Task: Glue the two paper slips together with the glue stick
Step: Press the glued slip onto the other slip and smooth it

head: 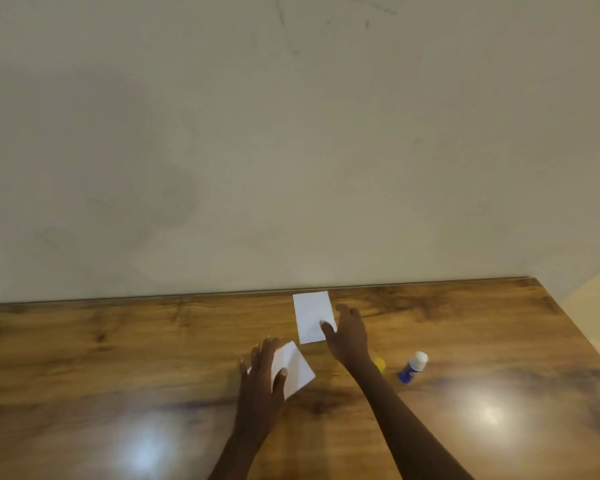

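The left forearm comes up from the bottom edge, and the left hand (262, 372) lies palm-down on the wooden desk (118, 358), its fingers spread flat over the left part of the near paper slip (297, 367). The thumb lies on top of the sheet, so the grip is a flat press with parted fingers, not a pinch. That slip is white, turned at an angle to the desk edge, and its right corner pokes out clear of the hand.

The right hand (349, 332) reaches farther out, its forearm crossing the desk from the lower right. Its thumb rests on the lower right corner of the far paper slip (312, 315) while the fingers lie beside the sheet's right edge; the grip is open and loosely spread (whether the fingertips touch the paper or only the wood I cannot tell). This far slip lies flat and nearly square to the back of the desk, close to the wall (291, 150). The two slips are near each other but apart, with a strip of bare wood between them.

To the right of the right forearm stands the glue stick (413, 368), blue-bodied with a white top, tilted in the wide-angle view. A small yellow cap (380, 364) sits between it and the arm, partly hidden by the forearm.

Two bright glare patches lie on the glossy wood near the camera.
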The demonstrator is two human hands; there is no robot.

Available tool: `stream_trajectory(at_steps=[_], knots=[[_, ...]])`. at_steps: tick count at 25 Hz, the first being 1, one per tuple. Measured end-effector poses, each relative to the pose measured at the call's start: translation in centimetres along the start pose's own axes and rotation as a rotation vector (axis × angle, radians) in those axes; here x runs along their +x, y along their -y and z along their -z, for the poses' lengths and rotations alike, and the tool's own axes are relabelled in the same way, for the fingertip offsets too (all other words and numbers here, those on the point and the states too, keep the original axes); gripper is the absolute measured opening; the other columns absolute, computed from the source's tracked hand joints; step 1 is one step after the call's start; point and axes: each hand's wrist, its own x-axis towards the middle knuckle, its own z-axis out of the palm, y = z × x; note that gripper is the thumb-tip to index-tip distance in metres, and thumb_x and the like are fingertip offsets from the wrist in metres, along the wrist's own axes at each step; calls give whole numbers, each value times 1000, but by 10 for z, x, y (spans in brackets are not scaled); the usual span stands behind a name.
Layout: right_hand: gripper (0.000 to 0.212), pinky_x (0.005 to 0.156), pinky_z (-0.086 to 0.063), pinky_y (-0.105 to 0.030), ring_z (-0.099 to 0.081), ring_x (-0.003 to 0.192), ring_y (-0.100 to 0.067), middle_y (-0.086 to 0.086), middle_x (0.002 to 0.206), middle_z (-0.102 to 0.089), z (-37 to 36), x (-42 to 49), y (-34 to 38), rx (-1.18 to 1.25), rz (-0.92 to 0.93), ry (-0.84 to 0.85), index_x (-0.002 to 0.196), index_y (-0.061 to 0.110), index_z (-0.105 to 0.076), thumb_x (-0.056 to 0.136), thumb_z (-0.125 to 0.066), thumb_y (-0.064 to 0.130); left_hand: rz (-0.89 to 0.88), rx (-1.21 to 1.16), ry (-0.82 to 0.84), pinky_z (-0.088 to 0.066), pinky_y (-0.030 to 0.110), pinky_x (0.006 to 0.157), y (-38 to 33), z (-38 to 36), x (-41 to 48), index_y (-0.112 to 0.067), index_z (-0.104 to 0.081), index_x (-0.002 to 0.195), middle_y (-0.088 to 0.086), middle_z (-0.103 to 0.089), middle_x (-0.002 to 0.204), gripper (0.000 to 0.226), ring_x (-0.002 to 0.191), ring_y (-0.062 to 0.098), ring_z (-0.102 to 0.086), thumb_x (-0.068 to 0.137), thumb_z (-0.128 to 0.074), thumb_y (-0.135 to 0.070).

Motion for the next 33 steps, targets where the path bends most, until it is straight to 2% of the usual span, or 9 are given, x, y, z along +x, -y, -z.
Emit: stream_trajectory(at_steps=[5, 8, 12, 17, 20, 22, 26, 29, 33], knots=[[63, 99, -35, -48, -38, 124, -32, -16, 132, -41, -34, 24, 7, -219, -231, 1, 124, 3, -31, 79, -66, 29, 87, 50, -91, -7, 42, 115, 56, 27, -23, -24, -33, 133, 4, -35, 146, 52, 137, 24, -24, 83, -44, -34], [66, 101, -29, -52, -42, 122, -31, -14, 127, -49, -36, 32, 14, -134, -387, -10, 120, 5, -37, 69, -76, 24, 37, 13, -118, -9, 40, 113, 66, 24, -33, -17, -37, 133, 7, -40, 144, 63, 137, 25, -26, 76, -34, -44], [67, 104, -26, -50, -47, 118, -35, -16, 120, -56, -29, 44, 7, -24, -498, 2, 114, 5, -44, 62, -81, 24, 13, 44, -141, -7, 40, 112, 66, 23, -33, -12, -39, 133, 7, -38, 145, 56, 137, 24, -25, 81, -42, -34], [47, 91, -48, -49, -54, 107, -38, -20, 114, -60, -28, 37, 2, 87, -326, -10, 106, -2, -57, 65, -77, 11, -31, 144, -124, -13, 46, 109, 59, 30, -34, -6, -50, 123, 15, -42, 142, 60, 133, 33, -34, 78, -38, -42], [25, 83, -51, -52, -60, 95, -38, -24, 104, -64, -16, 30, 4, 358, -158, -42, 98, -6, -59, 74, -65, 0, -41, 153, -97, -12, 48, 111, 57, 31, -35, -8, -57, 115, 15, -38, 144, 46, 135, 33, -31, 80, -46, -37], [19, 73, -49, -44, -58, 86, -33, -22, 98, -62, -2, 27, 7, 442, -47, -11, 98, -4, -59, 80, -60, 1, -52, 160, -82, -11, 51, 112, 58, 30, -34, -11, -60, 110, 13, -35, 146, 37, 136, 33, -28, 80, -55, -32], [16, 64, -42, -29, -55, 81, -24, -17, 94, -62, 22, 25, 15, 224, 257, 243, 99, 0, -61, 85, -56, 6, -54, 199, -89, -14, 55, 111, 59, 27, -34, -12, -59, 110, 14, -34, 147, 33, 136, 34, -28, 80, -61, -27], [23, 65, -40, -6, -55, 87, -16, -5, 102, -60, 23, 27, 30, -72, 504, 514, 106, 1, -61, 84, -54, 1, -59, 239, -90, -14, 56, 111, 60, 26, -33, -15, -56, 114, 12, -32, 148, 38, 137, 33, -27, 81, -55, -31], [25, 74, -43, -18, -57, 100, -29, -19, 112, -61, -2, 25, 35, -163, 536, 725, 108, -5, -58, 84, -52, -3, -57, 225, -96, -12, 54, 112, 60, 26, -33, -16, -54, 118, 11, -29, 149, 40, 138, 31, -25, 81, -58, -27]])
